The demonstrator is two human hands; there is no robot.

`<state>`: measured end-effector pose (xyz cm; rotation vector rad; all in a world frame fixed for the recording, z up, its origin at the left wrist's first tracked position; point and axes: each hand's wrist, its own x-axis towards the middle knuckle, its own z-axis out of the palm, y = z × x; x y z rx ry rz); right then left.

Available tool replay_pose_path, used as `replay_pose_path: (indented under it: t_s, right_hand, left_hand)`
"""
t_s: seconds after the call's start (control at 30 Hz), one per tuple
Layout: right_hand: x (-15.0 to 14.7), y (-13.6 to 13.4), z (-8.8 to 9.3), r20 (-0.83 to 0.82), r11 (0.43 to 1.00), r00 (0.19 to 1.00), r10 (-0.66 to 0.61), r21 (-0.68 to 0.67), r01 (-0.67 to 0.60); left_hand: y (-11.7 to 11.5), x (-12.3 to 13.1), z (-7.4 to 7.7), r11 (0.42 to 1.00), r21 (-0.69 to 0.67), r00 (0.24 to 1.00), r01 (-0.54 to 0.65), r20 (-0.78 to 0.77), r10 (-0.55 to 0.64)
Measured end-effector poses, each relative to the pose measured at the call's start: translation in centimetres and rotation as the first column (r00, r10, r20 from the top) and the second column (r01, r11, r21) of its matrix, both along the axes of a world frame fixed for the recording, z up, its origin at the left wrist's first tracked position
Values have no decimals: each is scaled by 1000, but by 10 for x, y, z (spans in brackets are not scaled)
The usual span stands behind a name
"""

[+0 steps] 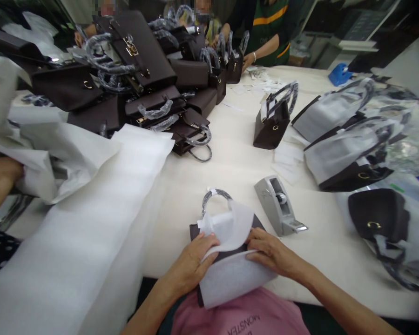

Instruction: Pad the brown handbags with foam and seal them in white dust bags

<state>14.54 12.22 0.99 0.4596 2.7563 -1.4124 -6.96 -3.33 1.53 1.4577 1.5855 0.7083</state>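
Your left hand [195, 260] has its grip clamped on the foam sheet [230, 279] wrapping the handbag [230, 255] at the counter's [230, 167] near edge. Your right hand [270, 253] lies on the sheet, and I cannot tell its grip. A tape dispenser [277, 204] sits near.

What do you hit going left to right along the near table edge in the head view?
white foam sheet → left hand → foam-wrapped handbag → right hand → dark handbag in plastic

Grey tape holder [278, 204] at four o'clock, heap of brown bags [143, 88] at eleven o'clock, wrapped bags [349, 149] at three o'clock, white foam sheet [91, 223] at eight o'clock.
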Motion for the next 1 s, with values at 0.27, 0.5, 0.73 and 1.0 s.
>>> replay_pose_path:
  t_s: [0.27,0.5,0.73,1.0]
  right_hand:
    - [23,-13,-16,19,972,976,-218,97,215]
    - [26,-18,-13,-41,916,924,-381,-156,371]
    - [-2,-16,-10,-49,888,900,-434,-190,418]
    - [-3,-13,-28,-231,932,969,-83,327,158]
  left_hand:
    - [-37,36,-47,890,268,906,-369,-113,409]
    - [-34,39,-40,811,169,812,-560,-86,578]
    - [-9,2,-36,883,180,871,-433,-168,461]
    - [-24,30,-40,826,559,775,-70,-491,398]
